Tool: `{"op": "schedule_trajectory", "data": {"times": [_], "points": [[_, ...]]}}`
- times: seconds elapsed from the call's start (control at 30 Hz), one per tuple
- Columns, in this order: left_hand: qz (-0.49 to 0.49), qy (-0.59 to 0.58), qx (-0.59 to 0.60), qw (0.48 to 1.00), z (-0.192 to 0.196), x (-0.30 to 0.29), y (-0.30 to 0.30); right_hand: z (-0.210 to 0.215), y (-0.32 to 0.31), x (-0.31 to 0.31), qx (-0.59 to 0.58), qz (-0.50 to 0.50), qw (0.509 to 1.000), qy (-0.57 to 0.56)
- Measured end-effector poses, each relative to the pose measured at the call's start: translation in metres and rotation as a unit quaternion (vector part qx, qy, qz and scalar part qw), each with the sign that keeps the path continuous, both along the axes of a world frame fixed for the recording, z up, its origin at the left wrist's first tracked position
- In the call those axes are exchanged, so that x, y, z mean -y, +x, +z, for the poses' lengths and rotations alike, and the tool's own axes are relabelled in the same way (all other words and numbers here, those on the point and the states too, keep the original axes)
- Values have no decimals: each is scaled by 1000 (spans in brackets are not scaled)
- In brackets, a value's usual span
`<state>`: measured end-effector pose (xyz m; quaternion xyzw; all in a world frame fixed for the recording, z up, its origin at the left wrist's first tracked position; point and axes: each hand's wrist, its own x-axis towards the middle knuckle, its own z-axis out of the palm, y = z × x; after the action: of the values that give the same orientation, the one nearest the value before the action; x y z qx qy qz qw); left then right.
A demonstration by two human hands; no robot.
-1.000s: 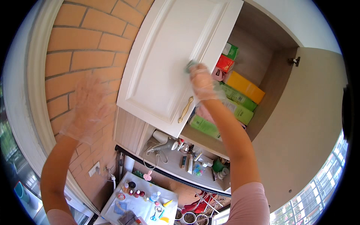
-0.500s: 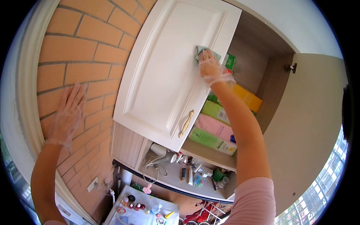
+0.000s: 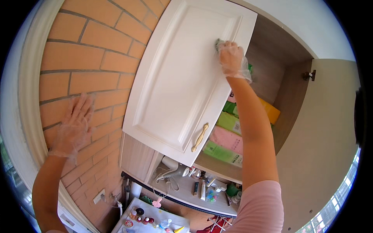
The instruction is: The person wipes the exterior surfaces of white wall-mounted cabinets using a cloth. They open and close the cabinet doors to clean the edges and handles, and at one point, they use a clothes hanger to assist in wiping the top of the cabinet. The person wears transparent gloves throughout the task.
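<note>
A pink sleeve (image 3: pixel 262 204) is worn on the right arm, below and to the right of the white cabinet door (image 3: pixel 171 85). To the door's left, the left hand (image 3: pixel 74 128) is held flat with its fingers stretched out and nothing grasped. It is covered by a thin transparent glove (image 3: pixel 64 145); whether the orange brick wall (image 3: pixel 89 81) behind it is touched cannot be told. By the right hand (image 3: pixel 232 56), likewise gloved, a greenish-grey cloth (image 3: pixel 218 43) is clutched in bent fingers at the upper right part of the door's face. The cloth is mostly hidden by that hand, with only a crumpled edge shown.

A gold-coloured handle (image 3: pixel 199 138) is mounted at the door's lower right corner. Past the door's right edge, a green tissue pack (image 3: pixel 221 154), a pink tissue pack (image 3: pixel 225 138) and a yellow-orange box (image 3: pixel 270 111) are stored, partly covered by the right forearm. Farther right of the door, a beige door panel (image 3: pixel 326 128) is swung outward.

Below the door, a hair dryer (image 3: pixel 176 167) and a white tube (image 3: pixel 203 190) are laid on a shelf (image 3: pixel 182 192). Farther below the door, small bottles (image 3: pixel 145 220) are stood on a white table (image 3: pixel 132 207).
</note>
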<state>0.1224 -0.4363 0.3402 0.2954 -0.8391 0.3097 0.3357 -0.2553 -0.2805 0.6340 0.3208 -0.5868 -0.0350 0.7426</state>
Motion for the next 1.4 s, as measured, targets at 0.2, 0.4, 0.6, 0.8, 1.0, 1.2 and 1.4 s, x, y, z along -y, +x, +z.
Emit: {"op": "schedule_trajectory", "data": {"times": [0.2, 0.4, 0.6, 0.8, 1.0, 1.2, 1.4], "points": [[-20, 8, -28, 999, 0, 0, 4, -70, 12, -11, 154, 106, 977, 102], [-18, 22, -6, 1000, 0, -5, -8, 33, -4, -7, 210, 161, 959, -99], [59, 15, 40, 997, 2, -3, -2, -21, -9, 2, -1, 133, 990, 50], [48, 3, 26, 999, -4, 6, 4, -168, 5, -24, 253, 153, 903, 311], [13, 3, 35, 999, 0, 3, 2, -152, -11, -15, 212, 200, 924, 246], [1, -10, 14, 1000, -9, 17, 7, -39, 15, 16, 110, 172, 978, 48], [13, -20, 18, 1000, -7, 13, 2, -22, -11, 46, 96, 116, 988, 44]]}}
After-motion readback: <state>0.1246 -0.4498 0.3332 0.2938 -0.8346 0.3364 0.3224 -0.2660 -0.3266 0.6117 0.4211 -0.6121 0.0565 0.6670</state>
